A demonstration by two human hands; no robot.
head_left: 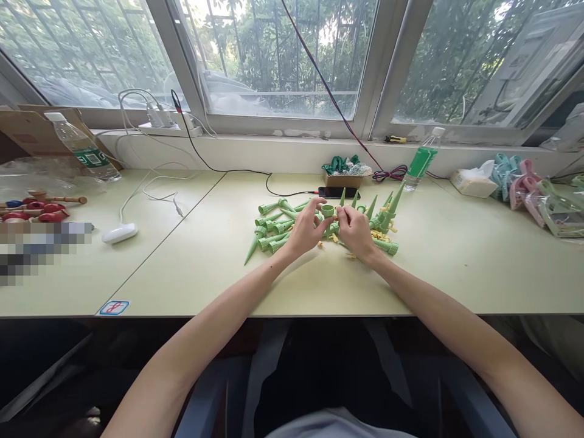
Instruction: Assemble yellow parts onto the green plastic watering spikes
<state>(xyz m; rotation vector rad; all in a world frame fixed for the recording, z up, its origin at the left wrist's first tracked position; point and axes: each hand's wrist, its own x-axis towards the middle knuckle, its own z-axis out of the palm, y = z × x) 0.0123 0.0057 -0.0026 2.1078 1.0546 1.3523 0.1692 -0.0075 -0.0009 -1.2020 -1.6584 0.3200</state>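
My left hand (308, 231) holds a green plastic watering spike with its round, hollow end (327, 210) facing up between thumb and fingers; the rest of it is hidden. Close against its right side, my right hand (354, 232) is closed in a pinch, and what it holds, if anything, I cannot make out. Several green cone-shaped spikes (274, 226) lie in a pile to the left of my hands. More spikes (393, 204) are heaped on the right, some pointing up, with small yellow plastic pieces (378, 235) among them.
Behind the pile are a black phone (338, 193) on a cable and a small cardboard box (343, 180) of green material. A water bottle (420, 160) and tissue pack (472, 181) stand back right. At left are a white device (120, 233), another bottle (86, 152) and red wooden toys (45, 213).
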